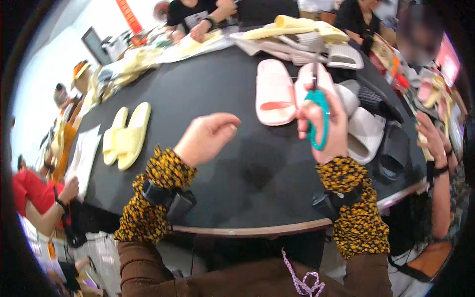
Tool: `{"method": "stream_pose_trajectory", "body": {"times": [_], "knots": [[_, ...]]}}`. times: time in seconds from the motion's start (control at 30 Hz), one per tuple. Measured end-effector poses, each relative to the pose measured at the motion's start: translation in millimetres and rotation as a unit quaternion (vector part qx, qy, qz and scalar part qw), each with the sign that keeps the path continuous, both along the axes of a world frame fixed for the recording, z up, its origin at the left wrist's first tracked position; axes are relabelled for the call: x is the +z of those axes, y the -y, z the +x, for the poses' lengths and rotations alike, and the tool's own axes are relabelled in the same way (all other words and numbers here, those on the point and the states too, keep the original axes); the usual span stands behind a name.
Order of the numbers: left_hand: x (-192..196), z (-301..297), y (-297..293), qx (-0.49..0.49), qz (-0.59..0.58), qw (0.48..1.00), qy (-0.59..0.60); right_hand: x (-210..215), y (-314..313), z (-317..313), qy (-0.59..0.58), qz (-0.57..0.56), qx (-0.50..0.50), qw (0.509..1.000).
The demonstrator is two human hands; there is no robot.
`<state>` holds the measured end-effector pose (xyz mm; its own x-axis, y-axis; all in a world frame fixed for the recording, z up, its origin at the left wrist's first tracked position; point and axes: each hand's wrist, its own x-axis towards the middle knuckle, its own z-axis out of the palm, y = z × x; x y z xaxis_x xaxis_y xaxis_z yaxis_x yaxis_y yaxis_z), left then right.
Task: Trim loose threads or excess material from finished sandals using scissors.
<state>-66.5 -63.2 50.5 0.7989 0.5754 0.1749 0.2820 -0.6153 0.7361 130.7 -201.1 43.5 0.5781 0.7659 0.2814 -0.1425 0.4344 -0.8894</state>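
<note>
My right hand grips scissors with teal handles, their blades pointing away from me over a pale pink slipper. Its mate, another pink slipper, lies just left of that hand. My left hand hovers over the middle of the table, apart from the slippers. Its fingers are curled and the thumb lies close to them; whatever they may hold is too small or hidden to make out.
Far to the left lies a pair of pale yellow slippers on the black table. Grey slippers and black slippers crowd the right side. Yellow and grey slippers are heaped at the back. Several people work around the edge.
</note>
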Motion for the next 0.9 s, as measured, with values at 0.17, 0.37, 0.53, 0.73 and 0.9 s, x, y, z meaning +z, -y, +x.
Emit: {"method": "stream_pose_trajectory", "body": {"times": [0.17, 0.37, 0.53, 0.73, 0.9], "knots": [[-5, -101, -90, 0.216, 0.238, 0.947, -0.017, 2, -6, -1, 0.002, -0.012, -0.004, 1.0], [-24, -269, -193, 0.435, 0.3, 0.83, -0.178, -7, -11, -5, -0.011, -0.025, 0.012, 1.0], [-54, -317, -205, 0.423, 0.262, 0.84, -0.218, -9, -10, -1, -0.003, -0.039, 0.001, 0.999], [-70, -326, -189, 0.389, 0.24, 0.859, -0.232, -8, -14, -3, 0.016, -0.053, 0.005, 0.998], [-50, -303, -170, 0.368, 0.261, 0.826, -0.337, -7, -13, 1, 0.004, -0.046, 0.006, 0.999]]}}
